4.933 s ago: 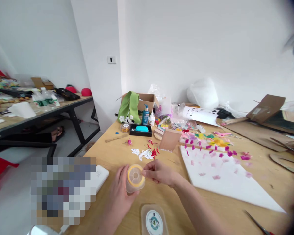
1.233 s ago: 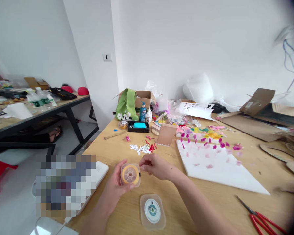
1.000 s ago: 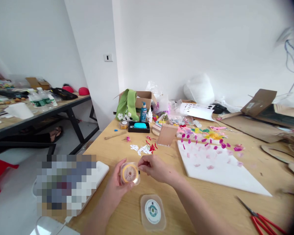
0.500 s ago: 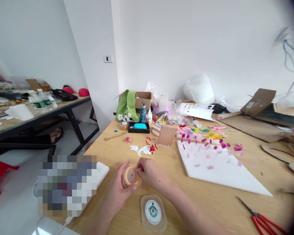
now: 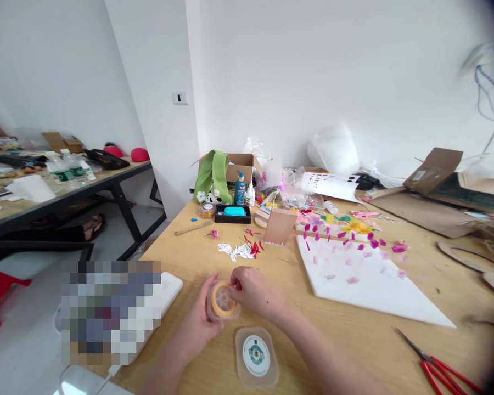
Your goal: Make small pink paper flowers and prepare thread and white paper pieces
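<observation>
My left hand is wrapped around a small clear plastic box. Inside it sits a spool with a yellow-orange ring and a spoked clear hub; I cannot tell what is wound on it. The fingers of my right hand are pinched together at the spool's right edge, and whatever they grip is hidden. A clear lid with a round white and green label lies on the table just below my hands.
White petal-shaped pieces and red ones lie ahead. At right, a white foam board carries pink and purple petals, with red-handled pliers or scissors nearer me. A white power bank-like block lies left, beside a blurred patch.
The box and spool have tilted a little, so the hub's spokes now show. My left thumb has slid lower along the box. My right hand stays pinched at the spool's edge.
</observation>
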